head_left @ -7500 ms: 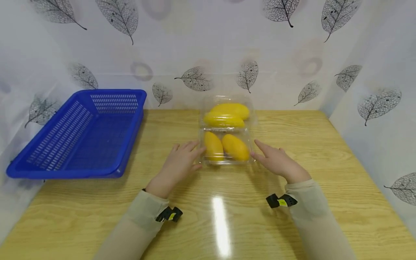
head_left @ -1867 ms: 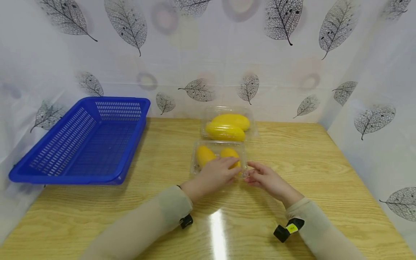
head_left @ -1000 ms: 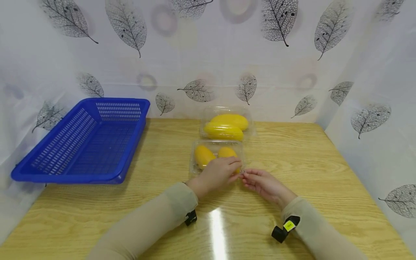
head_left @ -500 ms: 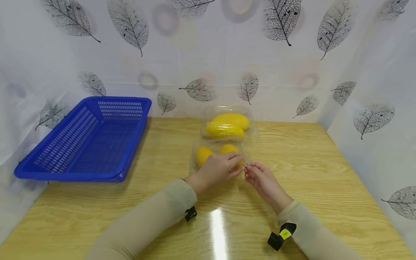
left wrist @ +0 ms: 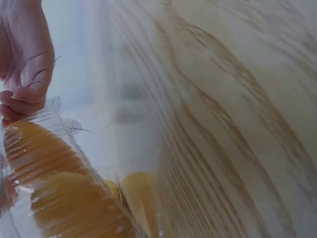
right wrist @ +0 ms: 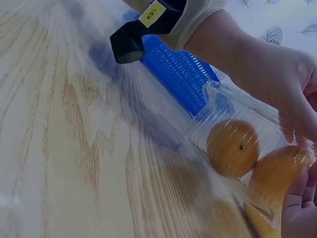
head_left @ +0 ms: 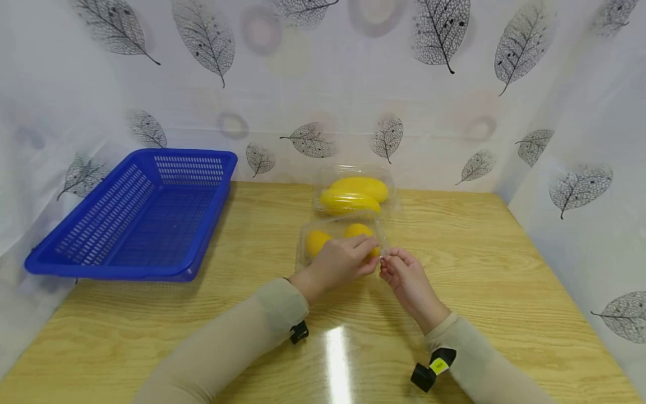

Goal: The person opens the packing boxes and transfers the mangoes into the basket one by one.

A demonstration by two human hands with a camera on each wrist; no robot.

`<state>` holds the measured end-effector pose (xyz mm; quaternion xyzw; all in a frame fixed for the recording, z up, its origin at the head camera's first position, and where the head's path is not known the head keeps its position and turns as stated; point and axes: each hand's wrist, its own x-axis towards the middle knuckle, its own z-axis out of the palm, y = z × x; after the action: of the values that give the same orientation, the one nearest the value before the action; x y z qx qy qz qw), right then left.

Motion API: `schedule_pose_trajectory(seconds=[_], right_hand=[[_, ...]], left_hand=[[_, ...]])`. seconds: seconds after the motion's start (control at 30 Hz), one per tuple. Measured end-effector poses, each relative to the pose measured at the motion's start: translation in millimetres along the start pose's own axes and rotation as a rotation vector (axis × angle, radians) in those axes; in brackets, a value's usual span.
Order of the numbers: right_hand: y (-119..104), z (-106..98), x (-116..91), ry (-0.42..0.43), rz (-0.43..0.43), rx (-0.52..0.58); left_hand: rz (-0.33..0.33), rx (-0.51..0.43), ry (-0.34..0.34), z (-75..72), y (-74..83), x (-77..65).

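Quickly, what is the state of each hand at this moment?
Left hand: closed, gripping the nearer clear box.
Right hand: closed, pinching the same box near its front right corner.

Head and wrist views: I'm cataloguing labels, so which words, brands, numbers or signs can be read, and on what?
Nothing is legible enough to quote.
Yellow label on the right wrist's black camera, head view: marks too small to read.
Second yellow label on the left wrist's black camera, right wrist view: too blurred.
Front clear box, back clear box, blue basket: no lettering visible.
Patterned cloth: leaves and rings, no words.
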<state>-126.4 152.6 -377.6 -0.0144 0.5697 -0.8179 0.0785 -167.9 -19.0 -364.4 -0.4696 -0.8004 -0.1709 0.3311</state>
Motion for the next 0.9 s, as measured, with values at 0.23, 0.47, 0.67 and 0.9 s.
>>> schedule_pose_trajectory(seconds=[0.23,0.47,0.67,0.9], right_hand=[[-0.1,-2.6,1.7,0.013,0.049,-0.016],[6.8,-15.4,5.9,-0.009,0.191,-0.080],[13.2,-35.7,9.8,-0.036,0.275,-0.070],[4.1,-45.0,4.9,0.066,0.241,-0.166]], left_hand=[[-0.025,-0.001,-0.026,1.7,0.0,1.0],[-0.051,0.008,-0.195,-1.4,-0.6,-6.6],[-0.099,-0.027,-0.344,-24.0,-22.1,-35.1],[-0.339,-0.063,-0.375,-51.2,-40.2,-81.1]])
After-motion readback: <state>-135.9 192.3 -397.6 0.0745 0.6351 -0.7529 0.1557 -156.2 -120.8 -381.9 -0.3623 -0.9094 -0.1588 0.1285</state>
